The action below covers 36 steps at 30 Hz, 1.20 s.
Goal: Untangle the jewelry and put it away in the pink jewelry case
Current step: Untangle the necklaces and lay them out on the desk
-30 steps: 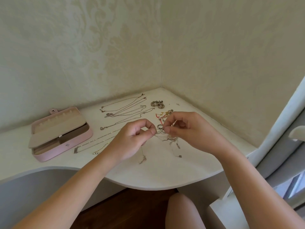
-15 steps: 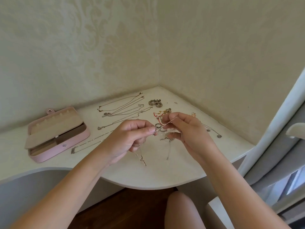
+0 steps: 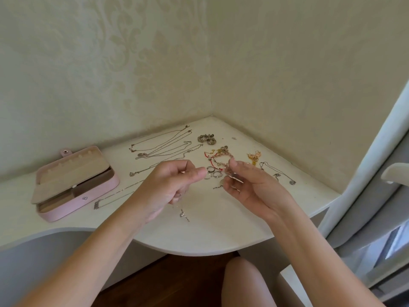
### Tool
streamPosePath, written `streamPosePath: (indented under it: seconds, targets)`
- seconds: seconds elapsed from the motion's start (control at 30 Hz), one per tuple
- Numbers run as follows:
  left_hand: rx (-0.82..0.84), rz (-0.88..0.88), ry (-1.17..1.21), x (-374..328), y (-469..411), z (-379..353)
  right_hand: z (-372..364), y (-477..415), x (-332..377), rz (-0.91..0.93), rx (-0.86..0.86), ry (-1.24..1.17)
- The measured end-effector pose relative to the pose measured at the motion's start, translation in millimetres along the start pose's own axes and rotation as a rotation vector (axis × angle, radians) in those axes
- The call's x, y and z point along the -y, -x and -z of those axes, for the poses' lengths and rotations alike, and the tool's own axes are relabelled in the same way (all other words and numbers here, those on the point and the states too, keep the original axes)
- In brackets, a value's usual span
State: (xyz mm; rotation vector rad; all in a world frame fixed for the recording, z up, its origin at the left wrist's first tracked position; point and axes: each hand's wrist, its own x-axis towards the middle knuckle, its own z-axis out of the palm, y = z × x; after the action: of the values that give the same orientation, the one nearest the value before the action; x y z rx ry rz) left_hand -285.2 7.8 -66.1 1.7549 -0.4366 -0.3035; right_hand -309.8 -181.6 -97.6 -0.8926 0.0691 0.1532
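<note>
The pink jewelry case (image 3: 93, 201) lies open at the left of the white corner desk (image 3: 210, 231). My left hand (image 3: 172, 185) pinches a thin silver chain, and its pendant (image 3: 183, 214) dangles down to the desk. A short way to the right, my right hand (image 3: 252, 187) is palm up with its fingers curled, and a glint of the same thin chain lies across them. Between the hands lie silver rings (image 3: 213, 173). Behind them sits a tangle of red cord and beaded bracelets (image 3: 218, 157).
Several necklaces (image 3: 163, 145) are laid out straight toward the back wall, and another one (image 3: 115, 196) lies near the case. Hoop earrings (image 3: 207, 138), a gold piece (image 3: 254, 156) and a silver necklace (image 3: 277, 173) lie toward the corner. A white chair (image 3: 396, 173) stands at the right.
My hands have drawn apart. The right hand has turned palm up and moved right, and the left hand has dropped slightly with the pendant still dangling.
</note>
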Motion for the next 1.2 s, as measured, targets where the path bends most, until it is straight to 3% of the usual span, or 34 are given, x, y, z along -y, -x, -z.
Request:
streamPosePath:
  seconds: [0.23, 0.53, 0.7, 0.87, 1.07, 1.2]
  targets:
    - [-0.181, -0.100, -0.315, 3.3, -6.5, -8.6, -4.0, 6.6, 1.2, 0.073, 0.041, 0.285]
    - [-0.277, -0.067, -0.371, 2.7, -5.7, -9.7, -3.9, 7.7, 1.7, 0.080, 0.117, 0.239]
    - [-0.223, -0.098, -0.346, 4.5, -3.9, -11.1, -5.5, 3.4, -8.5, 0.175, -0.093, 0.531]
    - [-0.135, -0.008, -0.445, 4.5, 1.9, -22.0, -12.6, -0.8, -11.0, 0.208, -0.203, 0.368]
    - [-0.143, 0.048, -0.441, 10.9, 3.5, -23.9, -11.4, -1.7, -13.1, 0.150, -0.170, 0.054]
    - [-0.165, 0.012, -0.392, 13.4, 3.6, -26.0, -9.1, -2.8, -12.1, 0.171, -0.277, 0.224]
